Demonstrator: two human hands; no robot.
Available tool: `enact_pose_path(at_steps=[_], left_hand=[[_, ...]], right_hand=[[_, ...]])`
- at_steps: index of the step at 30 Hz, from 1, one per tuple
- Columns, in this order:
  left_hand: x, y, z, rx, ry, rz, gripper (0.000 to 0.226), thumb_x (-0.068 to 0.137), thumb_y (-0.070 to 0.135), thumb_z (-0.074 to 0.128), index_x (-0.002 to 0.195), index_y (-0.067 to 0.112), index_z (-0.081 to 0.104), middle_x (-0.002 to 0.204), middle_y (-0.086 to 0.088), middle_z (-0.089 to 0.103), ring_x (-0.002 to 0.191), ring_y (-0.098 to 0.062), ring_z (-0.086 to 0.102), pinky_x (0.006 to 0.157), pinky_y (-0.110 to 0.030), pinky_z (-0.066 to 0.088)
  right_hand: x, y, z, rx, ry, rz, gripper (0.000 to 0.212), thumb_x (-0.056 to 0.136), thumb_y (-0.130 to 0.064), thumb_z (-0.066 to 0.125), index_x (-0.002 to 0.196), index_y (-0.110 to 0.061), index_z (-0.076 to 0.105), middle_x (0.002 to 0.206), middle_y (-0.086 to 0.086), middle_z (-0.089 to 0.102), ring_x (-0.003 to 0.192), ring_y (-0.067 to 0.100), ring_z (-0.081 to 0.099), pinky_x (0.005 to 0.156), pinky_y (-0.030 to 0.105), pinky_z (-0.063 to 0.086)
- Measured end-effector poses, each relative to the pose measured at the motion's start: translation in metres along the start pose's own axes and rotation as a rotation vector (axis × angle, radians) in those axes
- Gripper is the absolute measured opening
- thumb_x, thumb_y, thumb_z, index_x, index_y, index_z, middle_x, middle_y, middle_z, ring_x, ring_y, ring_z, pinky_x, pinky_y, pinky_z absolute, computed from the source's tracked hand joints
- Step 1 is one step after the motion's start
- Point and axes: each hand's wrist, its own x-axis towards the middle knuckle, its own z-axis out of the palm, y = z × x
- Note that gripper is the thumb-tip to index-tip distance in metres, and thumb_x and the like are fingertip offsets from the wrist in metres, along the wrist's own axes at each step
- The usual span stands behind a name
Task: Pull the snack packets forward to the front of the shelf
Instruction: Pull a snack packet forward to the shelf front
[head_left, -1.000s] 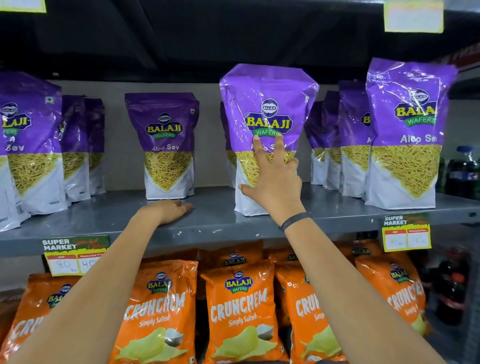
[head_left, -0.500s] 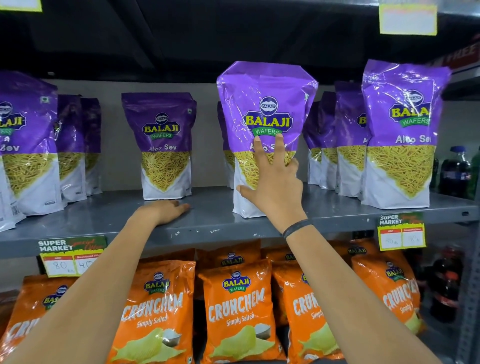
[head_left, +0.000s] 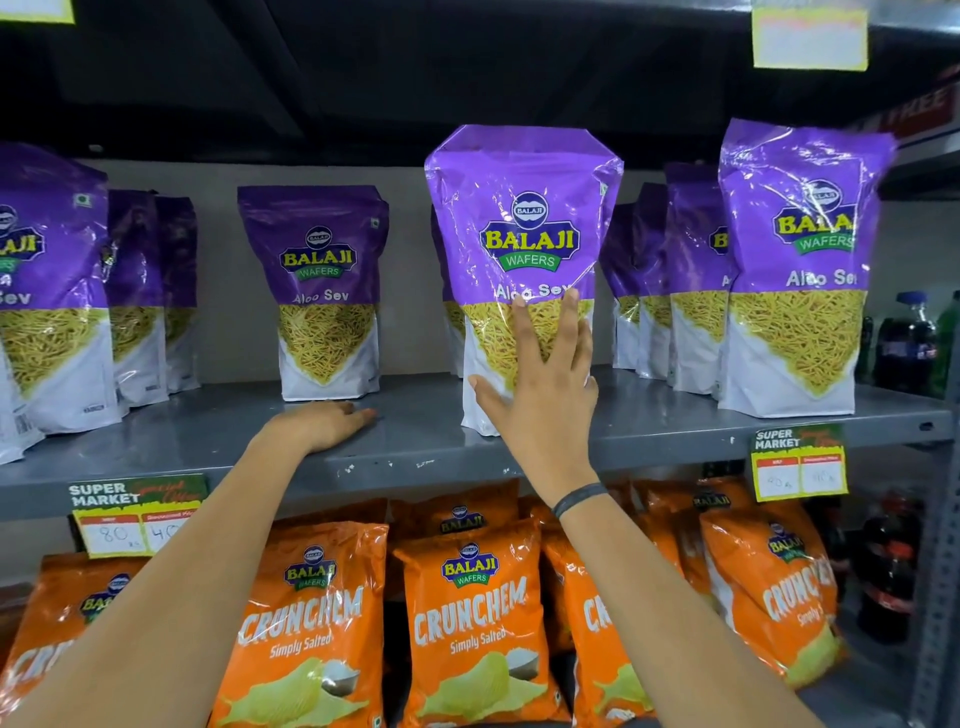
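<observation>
Grey metal shelf (head_left: 426, 457) is seen running across mid-frame, stocked with glossy purple-and-white Aloo Sev pouches, all upright

Centre pouch (head_left: 524, 234) is stood near the shelf's front edge, just right of frame centre. Right hand (head_left: 540, 384) is pressed flat against its lower front, fingers (head_left: 571, 322) spread over the yellow sev print, thumb out to the left across the white base. Hand is opened out, palm on the plastic; nothing is closed around the pouch. A dark band (head_left: 579, 499) is worn on that wrist

Left hand (head_left: 324, 423) is laid palm-down on the bare shelf, centre-left, fingers loosely extended, nothing held. It is placed just in front of a second purple pouch (head_left: 324, 291), which is set further back than the centre one; contact between them cannot be told

Further pouches: front-edge one at right of frame (head_left: 800, 270), with a row behind it; a group at far left (head_left: 47, 291), partly cropped

Yellow-bordered price tags are hung on the shelf lip at lower left (head_left: 132, 519) and right (head_left: 800, 462)

Orange Crunchem crisp bags (head_left: 467, 623) are packed on the shelf below. Dark drink bottles (head_left: 906, 343) are seen at the right edge
</observation>
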Motion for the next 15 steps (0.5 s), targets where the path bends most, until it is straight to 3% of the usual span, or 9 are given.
enact_pose_path(at_steps=[7,10,12,15], left_hand=[[0.000,0.000,0.000,-0.004,0.011,-0.018,0.067,0.092,0.061,0.027,0.141,0.021,0.047,0.153,-0.011,0.040,0.138,-0.030,0.039,0.117,-0.046,0.029],[-0.001,0.002,-0.002,0.018,0.013,-0.033,0.068,0.090,0.064,0.027,0.143,0.025,0.045,0.154,-0.010,0.040,0.139,-0.030,0.039,0.116,-0.046,0.030],[-0.003,0.001,-0.004,0.051,0.019,-0.050,0.069,0.088,0.066,0.028,0.143,0.027,0.045,0.153,-0.010,0.041,0.138,-0.031,0.040,0.114,-0.047,0.033],[-0.003,-0.009,-0.014,0.087,0.006,-0.032,0.071,0.086,0.068,0.031,0.136,0.022,0.052,0.146,-0.010,0.049,0.132,-0.030,0.046,0.111,-0.045,0.037]], right_hand=[[-0.001,0.001,0.000,0.022,-0.003,0.003,0.080,0.087,-0.058,0.057,0.153,-0.029,0.021,0.162,0.017,0.005,0.148,0.038,0.013,0.096,0.062,0.047],[-0.001,-0.004,0.000,0.029,0.001,0.020,0.076,0.089,-0.059,0.053,0.152,-0.028,0.024,0.162,0.018,0.006,0.149,0.039,0.010,0.104,0.066,0.036],[-0.001,-0.011,-0.002,0.026,0.091,0.018,0.069,0.090,-0.056,0.054,0.148,-0.025,0.034,0.160,0.020,0.015,0.148,0.040,0.014,0.109,0.065,0.029],[0.000,-0.029,-0.004,0.080,0.299,-0.060,0.053,0.090,-0.043,0.060,0.136,-0.018,0.053,0.153,0.022,0.034,0.142,0.041,0.032,0.110,0.059,0.032]])
